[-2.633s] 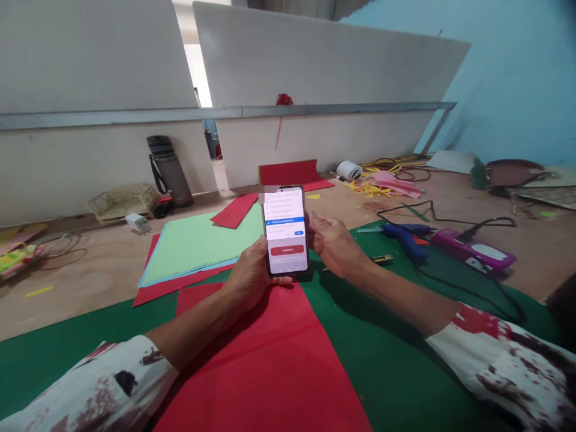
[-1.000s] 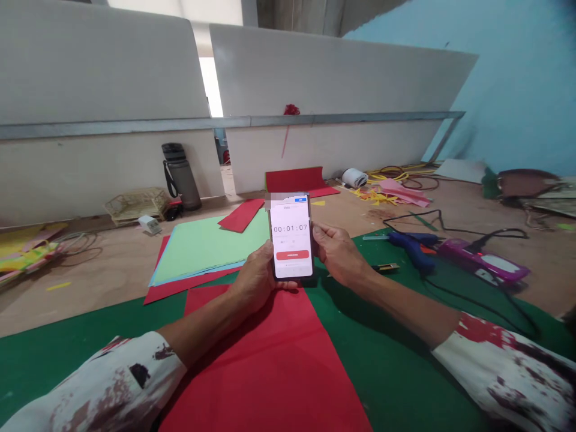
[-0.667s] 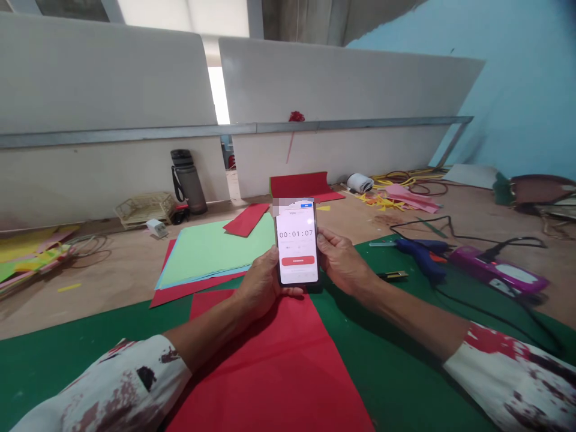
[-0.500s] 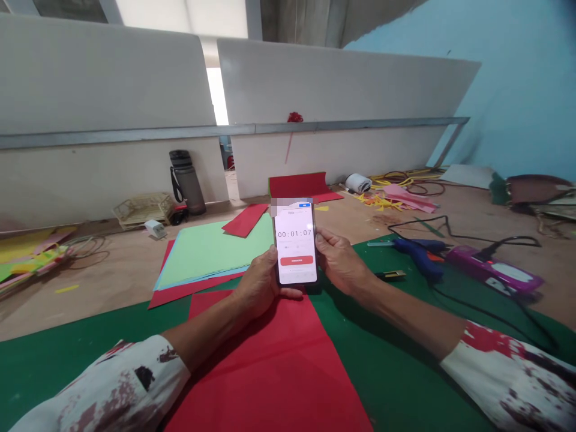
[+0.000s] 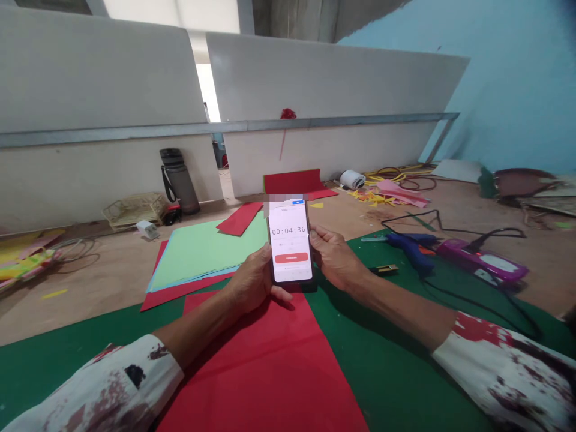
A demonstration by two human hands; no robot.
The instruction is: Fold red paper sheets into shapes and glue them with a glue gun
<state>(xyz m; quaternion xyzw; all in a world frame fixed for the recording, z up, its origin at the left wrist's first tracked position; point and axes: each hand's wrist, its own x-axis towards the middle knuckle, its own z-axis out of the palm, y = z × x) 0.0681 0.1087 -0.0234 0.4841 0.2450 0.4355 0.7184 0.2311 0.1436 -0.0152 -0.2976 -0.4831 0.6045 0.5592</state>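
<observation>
Held upright before me is a smartphone [image 5: 291,243], its lit screen showing a running timer at 00:04:36 and a red bar below. My left hand [image 5: 252,279] grips its left edge, thumb along the side and a finger sticking out under the lower corner. On the other side, my right hand [image 5: 335,255] pinches the right edge. Beneath my hands a large red paper sheet [image 5: 265,366] lies on a green cutting mat [image 5: 382,360]. Left of the phone sits a stack of light green paper [image 5: 202,252] with blue and red sheets under it.
To the right lie a blue glue gun [image 5: 414,252], a purple power strip [image 5: 483,261] with black cords, and a box cutter [image 5: 383,270]. Farther back stand a grey bottle [image 5: 180,183] and a small woven bench [image 5: 134,211]. Yellow and pink paper scraps [image 5: 398,195] lie at back right.
The timer on the phone has gone from 00:01:07 to 00:04:36. The whole view has shifted slightly, with things appearing a little farther left. Both hands still hold the phone.
</observation>
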